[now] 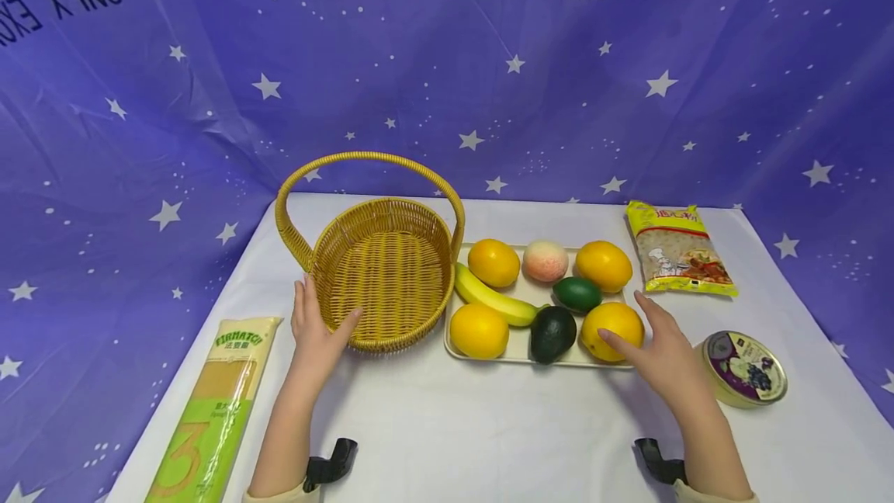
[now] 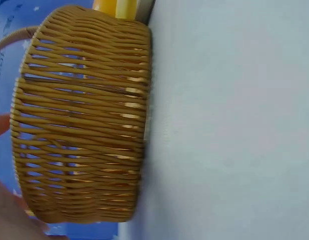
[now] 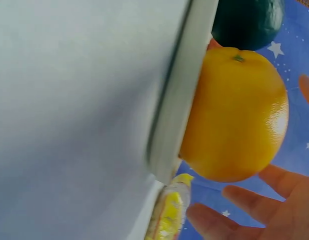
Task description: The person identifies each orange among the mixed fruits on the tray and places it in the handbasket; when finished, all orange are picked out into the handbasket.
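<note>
My left hand (image 1: 317,336) is at the left front of a round wicker basket (image 1: 391,270) with a tall handle; its thumb reaches the front rim and its fingers lie along the left side. In the left wrist view, the woven wall (image 2: 84,120) hides part of the contact. My right hand (image 1: 663,355) is spread beside the front-right orange (image 1: 612,332), fingers extended. The right wrist view has fingertips close to that orange (image 3: 237,115); whether they touch it I cannot tell. The orange sits on a cream tray (image 1: 519,340).
The tray also carries several other fruits: a banana (image 1: 492,297), a peach (image 1: 545,261), a dark avocado (image 1: 552,334) and a green fruit (image 1: 576,294). Spaghetti (image 1: 216,402) lies left, a yellow pasta bag (image 1: 679,251) back right. A round tub (image 1: 746,369) stands right of my right hand.
</note>
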The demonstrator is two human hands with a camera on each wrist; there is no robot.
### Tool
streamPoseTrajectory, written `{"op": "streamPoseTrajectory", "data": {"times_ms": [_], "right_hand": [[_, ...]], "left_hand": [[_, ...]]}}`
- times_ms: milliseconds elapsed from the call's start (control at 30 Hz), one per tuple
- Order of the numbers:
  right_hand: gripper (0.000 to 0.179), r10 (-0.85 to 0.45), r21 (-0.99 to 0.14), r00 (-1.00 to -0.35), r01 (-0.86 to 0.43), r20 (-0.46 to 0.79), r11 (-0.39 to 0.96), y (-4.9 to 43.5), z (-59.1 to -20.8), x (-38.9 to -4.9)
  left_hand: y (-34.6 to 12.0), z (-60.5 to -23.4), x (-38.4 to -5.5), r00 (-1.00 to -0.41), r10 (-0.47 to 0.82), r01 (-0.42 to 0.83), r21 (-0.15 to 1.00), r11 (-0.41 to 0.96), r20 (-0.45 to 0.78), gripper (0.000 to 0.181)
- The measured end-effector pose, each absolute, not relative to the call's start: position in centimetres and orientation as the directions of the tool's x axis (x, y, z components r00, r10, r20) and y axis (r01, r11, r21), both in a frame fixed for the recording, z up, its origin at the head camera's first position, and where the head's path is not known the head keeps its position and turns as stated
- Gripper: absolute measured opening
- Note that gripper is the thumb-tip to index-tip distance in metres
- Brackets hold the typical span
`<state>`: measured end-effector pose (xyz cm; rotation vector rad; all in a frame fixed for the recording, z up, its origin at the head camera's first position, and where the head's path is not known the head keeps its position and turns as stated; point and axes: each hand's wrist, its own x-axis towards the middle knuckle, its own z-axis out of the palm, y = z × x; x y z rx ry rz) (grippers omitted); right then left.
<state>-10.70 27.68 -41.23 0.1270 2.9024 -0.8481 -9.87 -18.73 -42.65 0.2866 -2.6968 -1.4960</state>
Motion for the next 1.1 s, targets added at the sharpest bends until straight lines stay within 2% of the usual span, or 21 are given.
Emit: {"op": "streamPoseTrajectory", "data": {"times_ms": [133, 233, 333, 800, 1100], "right_hand": [[0.104, 0.043, -0.566, -0.984, 0.134, -0.172, 0.814, 27.7, -42.0, -10.5], [0.105, 0.043, -0.572, -0.983, 0.139, -0.178, 0.808, 27.7, -42.5, -10.5], [0.107, 0.053, -0.573, -0.983, 0.146, -0.176, 0.806, 27.6, -42.7, -10.6], [0.104, 0.123, -0.590, -0.978, 0.199, -0.167, 0.782, 27.8, -42.4, -10.9], [0.097, 0.096, -0.687, -0.992, 0.122, -0.076, 0.716, 26.4, -39.6, -11.5]], "left_hand": [[-19.2, -43.2, -9.9, -0.965, -0.215, -0.203, 0.945, 0.255, -0.149, 0.095], [-19.4, -43.5, -10.0, -0.954, -0.206, -0.237, 0.968, 0.082, -0.217, 0.092], [-19.4, -43.7, -10.1, -0.947, -0.203, -0.250, 0.968, -0.017, -0.249, 0.087], [-19.6, -44.1, -10.2, -0.957, -0.185, -0.206, 0.972, -0.117, -0.225, 0.083], [-19.6, -44.1, -10.3, -0.958, -0.195, -0.190, 0.974, -0.121, -0.211, 0.081]]}}
